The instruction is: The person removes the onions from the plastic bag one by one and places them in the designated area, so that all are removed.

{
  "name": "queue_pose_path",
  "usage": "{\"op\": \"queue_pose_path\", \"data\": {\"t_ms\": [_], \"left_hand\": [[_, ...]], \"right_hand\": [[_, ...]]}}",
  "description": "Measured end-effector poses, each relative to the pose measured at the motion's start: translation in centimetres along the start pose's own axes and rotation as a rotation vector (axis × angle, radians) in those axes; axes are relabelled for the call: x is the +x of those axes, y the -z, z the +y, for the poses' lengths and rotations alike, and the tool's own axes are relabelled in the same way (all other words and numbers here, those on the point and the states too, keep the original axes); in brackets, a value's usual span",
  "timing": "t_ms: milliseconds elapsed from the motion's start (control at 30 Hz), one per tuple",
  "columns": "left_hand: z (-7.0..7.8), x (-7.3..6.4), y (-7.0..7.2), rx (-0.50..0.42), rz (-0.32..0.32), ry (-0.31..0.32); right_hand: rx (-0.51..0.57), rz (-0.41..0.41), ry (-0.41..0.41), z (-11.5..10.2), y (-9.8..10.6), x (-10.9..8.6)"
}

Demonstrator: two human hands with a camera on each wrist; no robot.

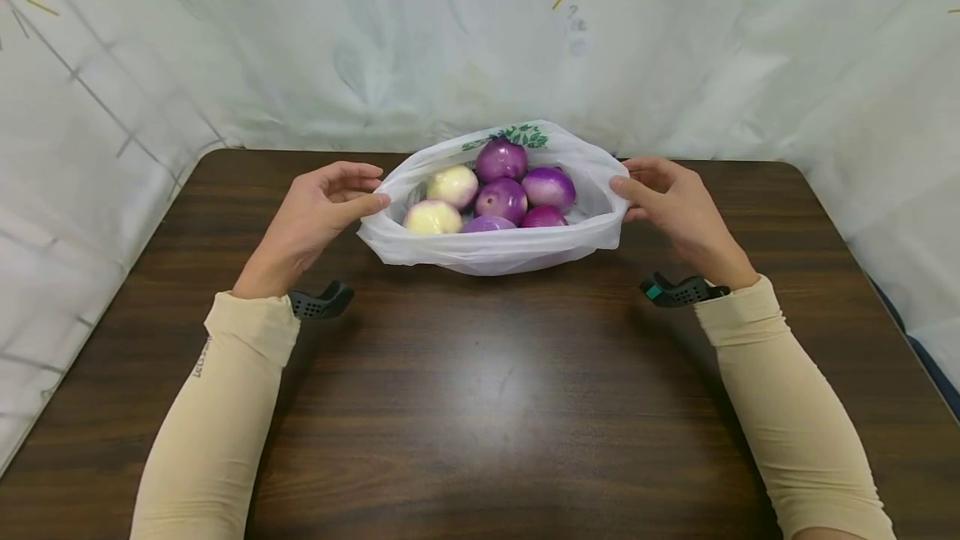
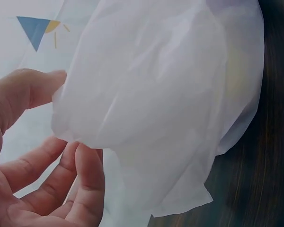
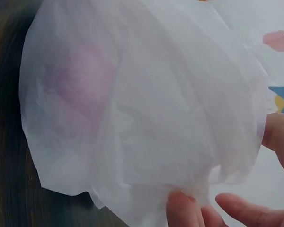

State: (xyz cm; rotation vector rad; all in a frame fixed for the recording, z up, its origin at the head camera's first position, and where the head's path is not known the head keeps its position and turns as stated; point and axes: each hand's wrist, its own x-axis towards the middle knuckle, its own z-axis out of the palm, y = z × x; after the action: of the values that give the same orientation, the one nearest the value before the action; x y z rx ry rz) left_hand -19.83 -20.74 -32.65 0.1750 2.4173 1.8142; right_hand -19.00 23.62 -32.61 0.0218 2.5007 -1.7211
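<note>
A white plastic bag [image 1: 480, 261] with a green leaf print sits mouth-up near the table's back edge. Inside lie several glossy onions: purple ones such as the onion [image 1: 501, 200] in the middle, and two paler, yellowish ones on the left, such as the pale onion [image 1: 452, 187]. The left hand [image 1: 318, 211] holds the bag's left rim between thumb and fingers. At the opposite end, the right hand [image 1: 671, 207] grips the right rim the same way. Both wrist views show the thin plastic [image 2: 146, 94] close up; a purple onion [image 3: 85, 80] shows faintly through it on the right.
The dark wooden table [image 1: 480, 423] spreads in front of the bag. A whitish printed curtain [image 1: 300, 48] hangs behind and along both sides. Each wrist wears a dark band, the left band [image 1: 322, 301] and the right band [image 1: 678, 290].
</note>
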Motion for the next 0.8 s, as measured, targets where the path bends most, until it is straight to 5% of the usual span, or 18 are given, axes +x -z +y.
{"op": "queue_pose_path", "data": {"t_ms": [300, 433, 800], "left_hand": [[0.1, 0.3, 0.0, -0.079, -0.029, 0.031], [0.2, 0.4, 0.2, -0.016, -0.048, 0.069], [0.3, 0.7, 0.5, 0.024, -0.135, 0.128]], "right_hand": [[0.229, -0.038, -0.010, 0.1, 0.6, 0.0], [0.318, -0.076, -0.022, 0.2, 0.8, 0.3], [0.350, -0.140, -0.076, 0.6, 1.1, 0.7]]}}
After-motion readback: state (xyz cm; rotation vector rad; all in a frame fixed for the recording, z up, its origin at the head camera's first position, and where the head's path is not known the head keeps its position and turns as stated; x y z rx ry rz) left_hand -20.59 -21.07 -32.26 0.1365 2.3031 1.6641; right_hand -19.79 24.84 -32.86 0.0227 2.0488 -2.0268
